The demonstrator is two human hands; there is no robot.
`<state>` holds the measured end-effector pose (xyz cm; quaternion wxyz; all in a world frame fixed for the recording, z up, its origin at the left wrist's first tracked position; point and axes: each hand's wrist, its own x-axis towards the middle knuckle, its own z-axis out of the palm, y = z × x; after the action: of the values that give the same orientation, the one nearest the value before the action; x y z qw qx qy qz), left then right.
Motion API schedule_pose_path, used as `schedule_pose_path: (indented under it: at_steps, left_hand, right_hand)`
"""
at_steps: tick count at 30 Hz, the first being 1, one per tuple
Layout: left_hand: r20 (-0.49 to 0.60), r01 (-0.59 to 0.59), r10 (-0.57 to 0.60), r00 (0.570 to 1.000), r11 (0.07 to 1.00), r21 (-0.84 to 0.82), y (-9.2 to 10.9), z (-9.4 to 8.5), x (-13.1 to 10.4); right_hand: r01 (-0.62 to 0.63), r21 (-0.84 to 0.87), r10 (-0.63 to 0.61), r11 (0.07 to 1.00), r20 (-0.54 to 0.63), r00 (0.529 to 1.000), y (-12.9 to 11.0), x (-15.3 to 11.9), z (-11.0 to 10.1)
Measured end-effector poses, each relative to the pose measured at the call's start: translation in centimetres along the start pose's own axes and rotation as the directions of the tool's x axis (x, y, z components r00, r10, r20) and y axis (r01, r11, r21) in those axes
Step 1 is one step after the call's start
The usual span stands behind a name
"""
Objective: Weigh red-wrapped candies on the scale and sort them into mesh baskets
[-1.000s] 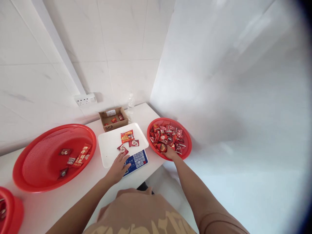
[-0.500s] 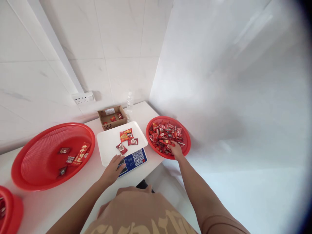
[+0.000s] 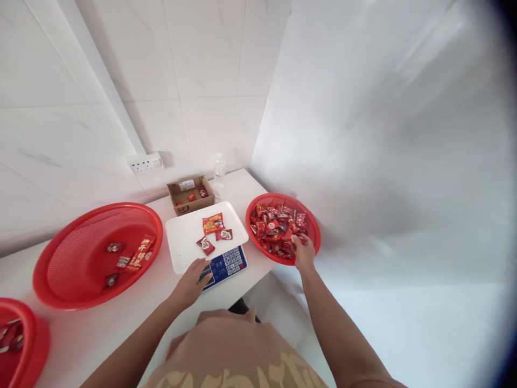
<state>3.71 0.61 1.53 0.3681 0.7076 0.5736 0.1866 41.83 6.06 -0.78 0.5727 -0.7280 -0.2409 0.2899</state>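
My right hand [image 3: 304, 251] is over the round red basket [image 3: 317, 237], with fingers pinched at a small red wrapped packet [image 3: 288, 234]. Beneath it the basket holds a heap of similar red wrapped packets [image 3: 272, 226]. My left hand [image 3: 194, 281] lies with its fingers stretched out at the front of the blue-and-white digital scale [image 3: 226, 269], partly covering its display. On the scale's white pan [image 3: 183, 242] are an orange-red snack packet [image 3: 213, 223] and two smaller dark red packets [image 3: 205, 246], one of them to the right.
A large red basket [image 3: 52, 264] on the left contains several red packets. Part of another red basket [image 3: 38, 345] shows at the lower left. Behind the scale stand a small cardboard box [image 3: 196, 206] with packets inside and a clear plastic bottle [image 3: 219, 167]. Walls border the table.
My right hand has lifted slightly and shifted right within the basket, its fingers now at a red packet. My left hand stays on the scale. The view has shifted a little.
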Motion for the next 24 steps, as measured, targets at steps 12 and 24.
schedule_pose_path:
  at_steps: [12, 24]
  left_hand:
    - [0.077, -0.014, 0.0, 0.997, 0.982, 0.187, 1.7, -0.1, 0.7]
    - [0.159, -0.155, 0.087, 0.983, 0.86, 0.487, 2.0, 0.4, 3.8]
  right_hand:
    - [-0.039, -0.071, 0.075, 0.997, 0.635, 0.769, -3.5, -10.8, 10.7]
    - [0.883, -0.319, -0.043, 0.345, 0.934, 0.354, -3.1, -9.8, 12.9]
